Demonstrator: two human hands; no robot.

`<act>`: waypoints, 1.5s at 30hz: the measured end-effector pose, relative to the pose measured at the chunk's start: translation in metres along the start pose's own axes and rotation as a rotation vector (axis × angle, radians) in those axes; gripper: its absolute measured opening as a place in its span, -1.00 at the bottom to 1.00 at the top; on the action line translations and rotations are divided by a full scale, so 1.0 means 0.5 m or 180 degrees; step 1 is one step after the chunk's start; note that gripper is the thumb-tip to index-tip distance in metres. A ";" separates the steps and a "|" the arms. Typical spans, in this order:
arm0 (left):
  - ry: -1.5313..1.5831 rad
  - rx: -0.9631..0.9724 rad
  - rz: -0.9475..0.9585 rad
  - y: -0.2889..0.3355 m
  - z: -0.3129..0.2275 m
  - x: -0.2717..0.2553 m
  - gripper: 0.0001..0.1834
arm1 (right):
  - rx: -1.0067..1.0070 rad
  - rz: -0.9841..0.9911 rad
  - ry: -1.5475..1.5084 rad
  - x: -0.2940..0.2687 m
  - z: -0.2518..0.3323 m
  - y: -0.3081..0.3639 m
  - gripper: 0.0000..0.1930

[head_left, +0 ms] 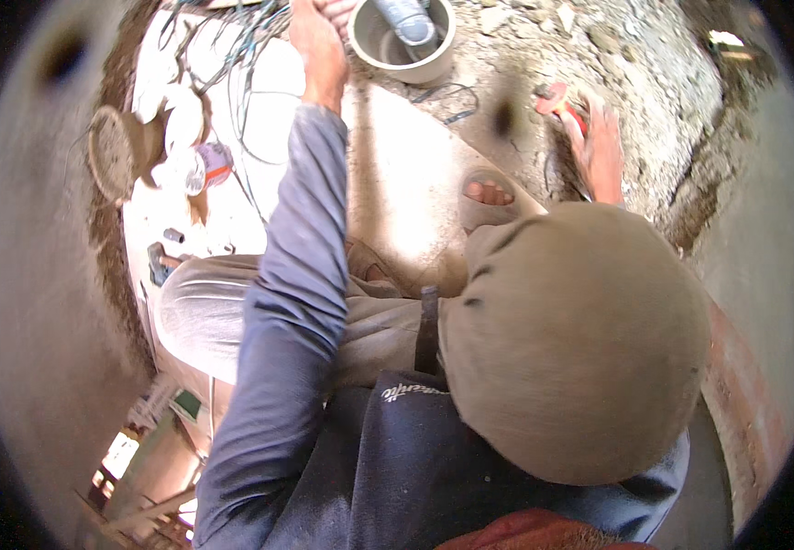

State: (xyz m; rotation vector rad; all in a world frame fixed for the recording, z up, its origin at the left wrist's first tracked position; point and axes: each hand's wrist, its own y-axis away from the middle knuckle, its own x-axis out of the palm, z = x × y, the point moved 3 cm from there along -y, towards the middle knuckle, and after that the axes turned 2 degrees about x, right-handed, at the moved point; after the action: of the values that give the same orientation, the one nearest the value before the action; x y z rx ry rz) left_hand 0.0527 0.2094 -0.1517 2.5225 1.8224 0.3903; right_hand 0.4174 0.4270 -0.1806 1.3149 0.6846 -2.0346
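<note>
My left hand (320,53) is at the top edge beside a grey round bucket (446,53). Its fingers are partly cut off by the edge, so whether they grip the rim or anything else does not show. Inside the bucket stands a blue-grey cylindrical object (410,26). On the right, my right hand (602,154) reaches over the rubble, somewhat blurred, with its fingers stretched out. Against or beside those fingers lies a red object (557,99), perhaps a tool handle; its kind is unclear. My raised right knee (580,344) hides the right forearm.
Loose rubble (658,69) covers the ground at the upper right. Tangled cables (232,69) lie at the upper left, near a brown round container (115,154) and a white-and-pink tub (211,169). A dark cord (457,103) lies below the bucket. Walls stand at both sides.
</note>
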 end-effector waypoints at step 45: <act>-0.2731 0.1104 0.2026 0.276 0.222 0.074 -0.53 | 0.0818 0.1362 -0.0752 -0.023 -0.205 0.314 -0.60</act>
State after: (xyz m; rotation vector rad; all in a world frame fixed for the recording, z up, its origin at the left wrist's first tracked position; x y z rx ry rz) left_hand 0.2152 0.2147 -0.2315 2.7315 0.8085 -0.9532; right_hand 0.5979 0.3953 -0.2225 1.2057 0.0265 -1.9153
